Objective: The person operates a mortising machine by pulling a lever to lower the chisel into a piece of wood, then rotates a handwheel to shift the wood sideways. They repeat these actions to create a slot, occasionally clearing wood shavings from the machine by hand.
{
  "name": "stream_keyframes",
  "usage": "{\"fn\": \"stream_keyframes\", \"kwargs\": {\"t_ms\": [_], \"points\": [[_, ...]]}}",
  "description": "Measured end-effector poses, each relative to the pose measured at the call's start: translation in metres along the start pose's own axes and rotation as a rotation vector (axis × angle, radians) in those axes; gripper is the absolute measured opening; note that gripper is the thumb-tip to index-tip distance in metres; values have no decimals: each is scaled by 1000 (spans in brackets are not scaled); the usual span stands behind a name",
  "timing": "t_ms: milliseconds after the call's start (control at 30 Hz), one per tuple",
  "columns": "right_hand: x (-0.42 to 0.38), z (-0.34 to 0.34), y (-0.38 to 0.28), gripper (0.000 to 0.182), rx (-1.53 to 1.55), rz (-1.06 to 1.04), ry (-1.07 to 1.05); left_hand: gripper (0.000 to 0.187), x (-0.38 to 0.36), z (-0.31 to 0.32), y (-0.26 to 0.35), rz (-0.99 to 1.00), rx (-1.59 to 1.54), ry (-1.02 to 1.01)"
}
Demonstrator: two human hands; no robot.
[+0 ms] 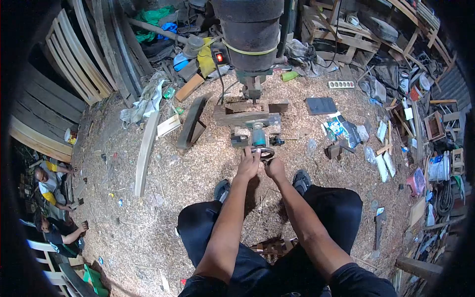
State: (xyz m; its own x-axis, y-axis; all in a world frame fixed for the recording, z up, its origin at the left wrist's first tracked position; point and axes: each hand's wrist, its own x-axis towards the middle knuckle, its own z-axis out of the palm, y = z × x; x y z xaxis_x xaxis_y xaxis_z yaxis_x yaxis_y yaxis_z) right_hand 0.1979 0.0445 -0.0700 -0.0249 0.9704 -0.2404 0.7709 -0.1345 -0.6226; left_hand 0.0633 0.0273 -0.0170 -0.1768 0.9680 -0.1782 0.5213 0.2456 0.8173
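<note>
A dark round handwheel (263, 151) sits at the front of a machine. My left hand (248, 163) is closed over the wheel's left rim, fingers pointing forward. At its right side my right hand (275, 169) is closed on the wheel, probably at its crank knob, which the fingers hide. Beyond the wheel, a green-blue screw housing (258, 134) leads to a vise. A wooden block (242, 115) lies across the vise, under the machine's spindle head (252, 89). Above that hangs the large dark motor body (250, 34) with a yellow band round it.
Wood shavings cover the floor (198, 198). Loose timbers (147, 153) and a dark beam (192, 121) lie left; a power strip (341, 84) and dark board (320, 105) lie right. A red-lit switch (219, 57) hangs near the motor. Two people (64, 235) sit at far left.
</note>
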Motion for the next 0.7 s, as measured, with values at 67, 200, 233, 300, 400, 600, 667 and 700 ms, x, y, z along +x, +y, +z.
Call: {"fn": "stream_keyframes", "kwargs": {"t_ms": [67,200,233,300,400,600,667,700], "points": [[2,4,7,34,-4,-62,-14,47,-3,1,0,-1,-21,19],[4,-10,23,33,74,-92,-44,46,1,9,-4,75,-19,57],[7,-13,27,36,36,-20,-101,46,2,11,-7,98,-5,69],[11,-15,35,38,105,-1,-142,45,2,14,-7,77,-2,85],[14,-14,43,36,110,11,-176,47,-2,12,-2,49,-33,56],[26,-5,66,30,250,71,-218,48,2,13,2,9,11,60],[22,-7,68,30,240,42,-215,48,1,16,-3,33,-8,67],[21,-6,68,32,207,43,-219,46,0,16,-3,39,-21,62]]}}
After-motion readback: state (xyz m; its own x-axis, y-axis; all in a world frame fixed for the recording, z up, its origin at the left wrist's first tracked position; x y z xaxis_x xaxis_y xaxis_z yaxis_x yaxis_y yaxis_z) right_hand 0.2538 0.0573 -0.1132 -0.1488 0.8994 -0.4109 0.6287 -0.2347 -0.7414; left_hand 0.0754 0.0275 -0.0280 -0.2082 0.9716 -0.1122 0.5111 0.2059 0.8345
